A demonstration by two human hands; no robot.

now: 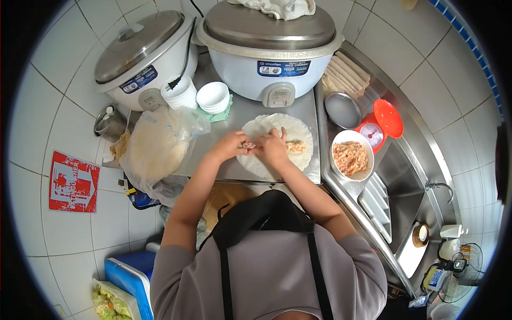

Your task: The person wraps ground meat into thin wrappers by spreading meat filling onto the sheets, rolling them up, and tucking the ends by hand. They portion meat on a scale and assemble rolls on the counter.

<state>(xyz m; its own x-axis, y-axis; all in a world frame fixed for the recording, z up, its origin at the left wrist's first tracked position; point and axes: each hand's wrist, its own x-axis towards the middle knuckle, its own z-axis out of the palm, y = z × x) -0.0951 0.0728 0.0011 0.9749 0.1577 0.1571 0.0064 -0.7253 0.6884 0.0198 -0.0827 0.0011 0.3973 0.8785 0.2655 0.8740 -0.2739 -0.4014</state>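
A stack of thin round wrapper sheets lies on the steel counter in front of me. Across the top sheet runs a strip of pinkish minced filling, its middle covered by my right hand. The fingers of that hand are bent down onto the filling. At the strip's left end, my left hand has its fingertips pinched against the filling. Both hands are close together, fingertips partly hidden. To the right, a white bowl holds more minced filling.
Two rice cookers stand behind, near small white bowls. A plastic bag of wrappers sits left. Rolled wrappers, a metal dish and a red container are right, beside a sink.
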